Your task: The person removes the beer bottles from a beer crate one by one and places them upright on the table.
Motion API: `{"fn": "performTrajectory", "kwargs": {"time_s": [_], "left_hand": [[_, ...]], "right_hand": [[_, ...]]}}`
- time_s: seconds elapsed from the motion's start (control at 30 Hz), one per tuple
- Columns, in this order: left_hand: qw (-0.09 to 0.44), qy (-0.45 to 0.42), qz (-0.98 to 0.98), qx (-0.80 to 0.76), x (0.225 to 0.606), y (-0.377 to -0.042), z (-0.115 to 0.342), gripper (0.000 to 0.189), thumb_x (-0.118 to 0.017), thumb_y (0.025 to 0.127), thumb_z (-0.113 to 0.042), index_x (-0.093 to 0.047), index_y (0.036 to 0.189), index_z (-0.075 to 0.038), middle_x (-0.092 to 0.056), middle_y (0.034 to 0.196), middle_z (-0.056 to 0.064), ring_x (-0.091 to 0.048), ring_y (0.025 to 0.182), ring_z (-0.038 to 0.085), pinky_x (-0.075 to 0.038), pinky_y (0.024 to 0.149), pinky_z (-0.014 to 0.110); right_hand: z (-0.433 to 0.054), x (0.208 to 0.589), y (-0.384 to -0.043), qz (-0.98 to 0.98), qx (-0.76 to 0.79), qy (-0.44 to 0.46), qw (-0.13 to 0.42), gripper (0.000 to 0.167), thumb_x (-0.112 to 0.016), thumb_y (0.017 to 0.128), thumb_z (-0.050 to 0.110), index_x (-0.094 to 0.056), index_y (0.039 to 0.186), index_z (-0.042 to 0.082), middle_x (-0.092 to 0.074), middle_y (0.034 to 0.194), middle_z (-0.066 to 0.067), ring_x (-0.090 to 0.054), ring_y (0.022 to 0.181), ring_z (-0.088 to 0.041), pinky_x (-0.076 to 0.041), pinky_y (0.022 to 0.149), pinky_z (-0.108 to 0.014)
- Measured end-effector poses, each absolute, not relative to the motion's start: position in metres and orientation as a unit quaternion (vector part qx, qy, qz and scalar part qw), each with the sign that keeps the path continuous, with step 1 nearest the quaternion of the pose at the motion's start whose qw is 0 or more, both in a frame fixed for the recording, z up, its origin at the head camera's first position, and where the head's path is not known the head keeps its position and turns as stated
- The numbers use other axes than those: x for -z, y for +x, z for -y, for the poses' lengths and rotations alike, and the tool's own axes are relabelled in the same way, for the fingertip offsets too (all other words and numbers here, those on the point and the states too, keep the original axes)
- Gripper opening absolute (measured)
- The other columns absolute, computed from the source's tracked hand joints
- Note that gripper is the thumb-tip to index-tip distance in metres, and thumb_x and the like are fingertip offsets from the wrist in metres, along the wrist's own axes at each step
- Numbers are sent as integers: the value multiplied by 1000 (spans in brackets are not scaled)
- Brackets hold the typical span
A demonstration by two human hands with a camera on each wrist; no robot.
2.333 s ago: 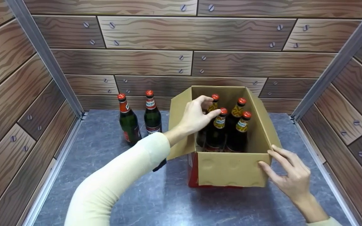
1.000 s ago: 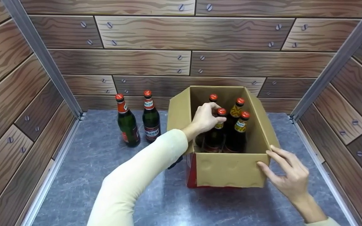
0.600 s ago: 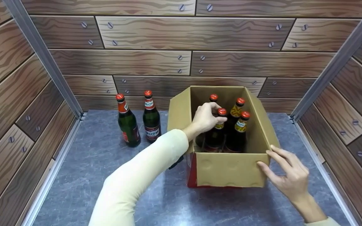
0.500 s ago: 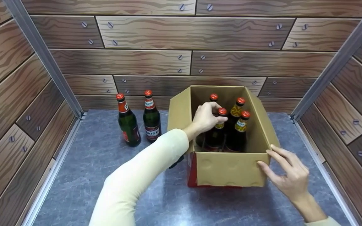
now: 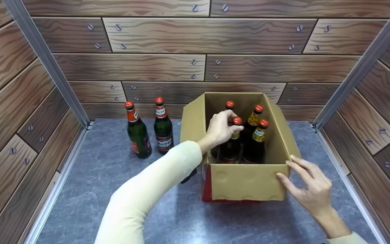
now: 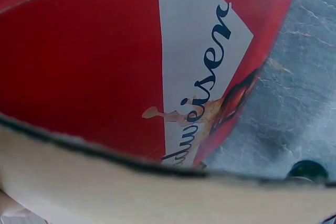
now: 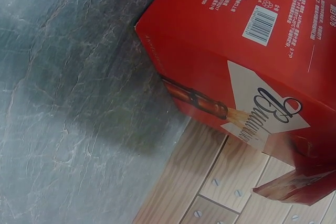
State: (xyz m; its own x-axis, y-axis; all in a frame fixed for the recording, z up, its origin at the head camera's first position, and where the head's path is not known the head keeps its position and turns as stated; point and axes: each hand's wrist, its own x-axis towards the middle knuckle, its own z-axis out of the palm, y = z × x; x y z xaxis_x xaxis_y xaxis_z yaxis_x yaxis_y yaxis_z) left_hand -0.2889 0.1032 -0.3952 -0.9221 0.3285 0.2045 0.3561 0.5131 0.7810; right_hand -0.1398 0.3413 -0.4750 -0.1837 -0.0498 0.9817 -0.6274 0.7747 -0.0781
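A cardboard beer box (image 5: 248,183) stands with its top unfolded and several red-capped dark bottles upright inside. My left hand (image 5: 220,128) reaches over the left flap (image 5: 194,117) and grips the front-left beer bottle (image 5: 230,149) by its neck, thumb across the front just under the cap. Its other fingers are partly hidden behind the neck. At the near right corner, my right hand (image 5: 311,186) pinches the box, thumb on the front flap and fingers along the right flap (image 5: 284,132). Both wrist views show red printed box sides (image 6: 100,72) (image 7: 210,51), not the fingers.
Two green bottles, one farther left (image 5: 139,135) and one nearer the box (image 5: 163,132), stand on the grey marbled surface (image 5: 107,189). Wood-patterned walls (image 5: 181,37) with metal corner posts (image 5: 46,54) enclose the space on three sides.
Since the oldest frame, my left hand has come down and a little right, onto the front-left bottle's neck. Over the last second both hands, the box and bottles look still.
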Motion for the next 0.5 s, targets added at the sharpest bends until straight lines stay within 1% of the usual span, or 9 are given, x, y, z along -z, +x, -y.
{"fn": "performTrajectory", "kwargs": {"time_s": [0.1, 0.23, 0.33, 0.4, 0.5], "left_hand": [[21, -197, 871, 450, 395, -287, -102, 25, -86, 89, -21, -74, 109, -10, -81, 105, 2, -74, 100, 18, -56, 92, 30], [38, -196, 870, 451, 393, -285, -99, 26, -86, 89, -23, -74, 109, -10, -81, 103, 2, -74, 91, 14, -56, 85, 25], [57, -198, 861, 465, 388, -285, -98, 26, -88, 87, -22, -75, 106, -9, -82, 100, 3, -76, 87, 14, -55, 80, 23], [68, -202, 855, 474, 385, -286, -97, 26, -88, 87, -21, -75, 105, -8, -82, 100, 4, -77, 87, 14, -56, 80, 21], [70, -212, 842, 491, 378, -286, -94, 26, -87, 88, -19, -74, 106, -6, -82, 102, 7, -80, 91, 18, -58, 79, 21]], "right_hand": [[-341, 476, -140, 729, -245, 233, 595, 55, -79, 92, 52, -81, 90, -3, -78, 92, -25, -68, 73, -43, -50, 102, -9], [-339, 474, -138, 732, -243, 230, 593, 55, -78, 93, 52, -81, 90, -3, -78, 91, -24, -68, 73, -42, -49, 102, -8], [-340, 473, -138, 735, -241, 227, 591, 56, -77, 93, 53, -81, 90, -2, -78, 91, -24, -68, 73, -42, -48, 102, -7], [-342, 476, -139, 737, -240, 222, 591, 56, -77, 93, 54, -81, 90, -2, -78, 92, -23, -68, 73, -42, -48, 102, -6], [-352, 487, -142, 742, -236, 223, 586, 54, -79, 91, 54, -82, 93, 0, -79, 95, -22, -70, 75, -41, -50, 102, -9]]}}
